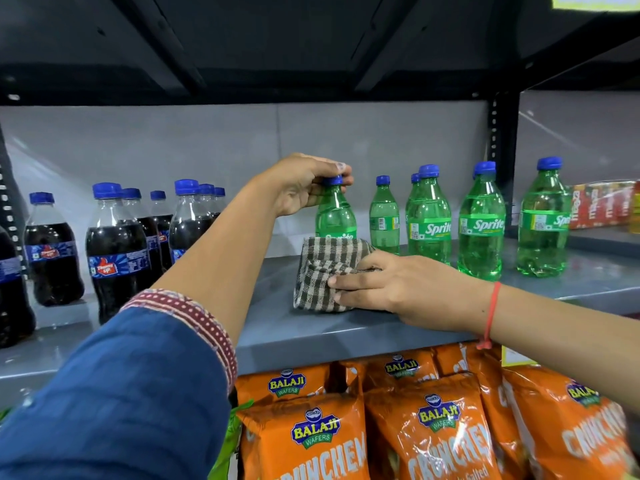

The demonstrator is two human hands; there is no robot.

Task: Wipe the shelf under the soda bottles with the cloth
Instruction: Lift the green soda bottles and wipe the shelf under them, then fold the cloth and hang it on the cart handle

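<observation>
My left hand [304,183] grips the blue cap and neck of a green Sprite bottle [335,216] at the middle of the grey shelf [311,337]. My right hand [384,285] presses a folded brown-and-white checked cloth [322,271] flat on the shelf, right in front of that bottle. The cloth hides the bottle's base, so I cannot tell whether it stands on the shelf or is lifted. Several more Sprite bottles [481,223] stand in a row to the right.
Several dark cola bottles [116,251] stand on the left part of the shelf. Orange wafer bags [433,427] hang below the shelf edge. A black upright post [502,133] and red boxes [602,206] are at the right. Another shelf lies overhead.
</observation>
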